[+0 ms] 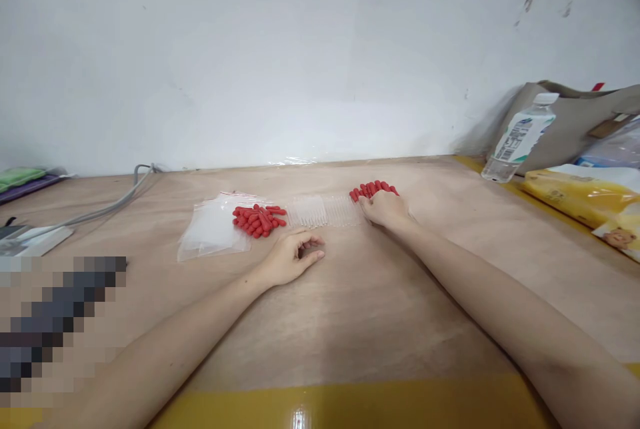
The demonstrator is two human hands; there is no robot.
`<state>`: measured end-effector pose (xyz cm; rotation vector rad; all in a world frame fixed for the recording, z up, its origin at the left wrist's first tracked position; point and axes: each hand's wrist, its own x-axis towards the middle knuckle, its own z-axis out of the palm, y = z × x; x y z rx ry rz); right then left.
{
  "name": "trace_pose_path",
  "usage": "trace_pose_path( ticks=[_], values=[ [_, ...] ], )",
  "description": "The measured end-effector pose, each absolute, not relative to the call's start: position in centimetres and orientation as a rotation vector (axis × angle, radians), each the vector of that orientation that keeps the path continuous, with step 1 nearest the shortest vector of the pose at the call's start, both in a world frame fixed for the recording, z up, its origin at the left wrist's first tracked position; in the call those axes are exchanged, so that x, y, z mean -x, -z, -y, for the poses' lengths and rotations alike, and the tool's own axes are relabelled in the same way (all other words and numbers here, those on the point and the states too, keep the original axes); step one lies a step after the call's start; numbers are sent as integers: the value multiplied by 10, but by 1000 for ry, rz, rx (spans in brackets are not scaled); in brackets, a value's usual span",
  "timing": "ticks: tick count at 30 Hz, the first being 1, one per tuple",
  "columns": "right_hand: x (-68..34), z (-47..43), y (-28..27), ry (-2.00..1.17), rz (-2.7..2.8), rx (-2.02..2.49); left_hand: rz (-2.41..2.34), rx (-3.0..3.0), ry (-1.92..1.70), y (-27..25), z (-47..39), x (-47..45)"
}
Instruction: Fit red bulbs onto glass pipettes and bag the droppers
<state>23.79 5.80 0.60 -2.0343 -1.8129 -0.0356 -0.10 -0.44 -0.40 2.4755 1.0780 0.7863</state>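
My left hand [295,257] rests on the wooden table with its fingers loosely curved and apart, holding nothing. Just beyond it lies a heap of red rubber dropper bulbs [257,221], partly on top of clear plastic zip bags [210,229]. To the right of the heap, thin clear tubes [313,211] lie side by side in a row. My right hand [385,209] is at the near side of a second group of red bulbs [373,188], which line up next to each other. Its fingers are bent down and drawn together; what lies between the fingertips is hidden.
At the right stand a plastic bottle [520,139] and a grey bag [575,119], with a yellow package [580,196] in front. A grey cable [115,206] crosses the table's left side. A white wall [300,56] closes off the back. Yellow tape [350,409] runs along the front edge.
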Motion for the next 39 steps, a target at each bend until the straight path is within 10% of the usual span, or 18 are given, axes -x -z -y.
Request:
trace_pose_path(
  ticks=[24,39],
  values=[
    [-208,-40,-5,218,2080,2064,-1156,-2580,-864,7,7,-1],
    [-241,21,7,-170,2306,1230,-1925,-2995,-773,-2,-26,31]
  ],
)
